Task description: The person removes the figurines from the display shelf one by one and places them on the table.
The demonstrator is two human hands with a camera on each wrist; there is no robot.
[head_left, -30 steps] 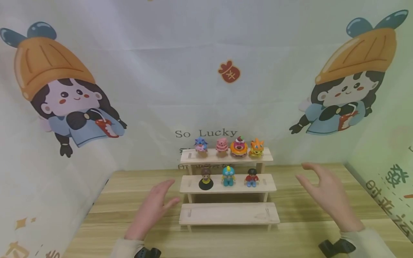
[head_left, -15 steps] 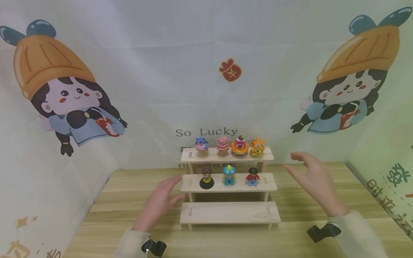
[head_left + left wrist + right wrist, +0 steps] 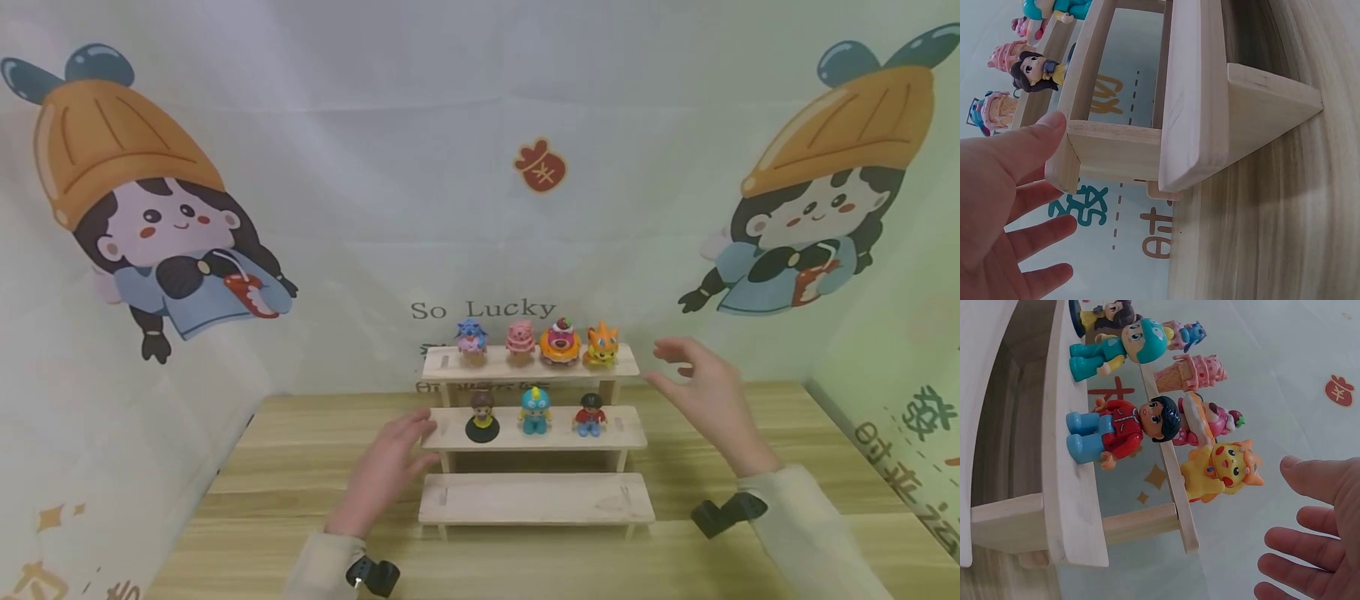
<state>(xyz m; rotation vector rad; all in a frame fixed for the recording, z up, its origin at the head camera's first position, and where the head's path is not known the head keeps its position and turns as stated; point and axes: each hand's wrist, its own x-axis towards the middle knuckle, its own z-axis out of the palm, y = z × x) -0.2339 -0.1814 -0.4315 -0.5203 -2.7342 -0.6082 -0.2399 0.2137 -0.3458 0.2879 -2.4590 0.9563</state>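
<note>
A three-step wooden display stand [image 3: 536, 498] holds several toy figures. My left hand [image 3: 388, 471] is at the left end of its middle board, fingers extended. In the left wrist view its thumb [image 3: 1052, 122] overlaps that board's end; whether it touches, I cannot tell. The brown-haired figure [image 3: 1038, 70] on a black base stands nearby. My right hand [image 3: 708, 400] hovers to the right of the top board, fingers loosely bent and holding nothing. Closest to it is the yellow figure with an orange hood [image 3: 1213, 472]. A red-jacketed figure [image 3: 1124, 432] stands on the middle board.
On the middle board also stands a teal figure [image 3: 535, 412]. The top board carries a blue figure [image 3: 472, 340], a pink ice-cream figure [image 3: 520, 342] and an orange-ringed figure [image 3: 560, 343]. A printed cloth [image 3: 360, 192] hangs behind the wood-grain table [image 3: 300, 467].
Both hands have moved inward toward the stand. The left has reached the middle board's end; the right has come left and up beside the top board. The figures stay put.
</note>
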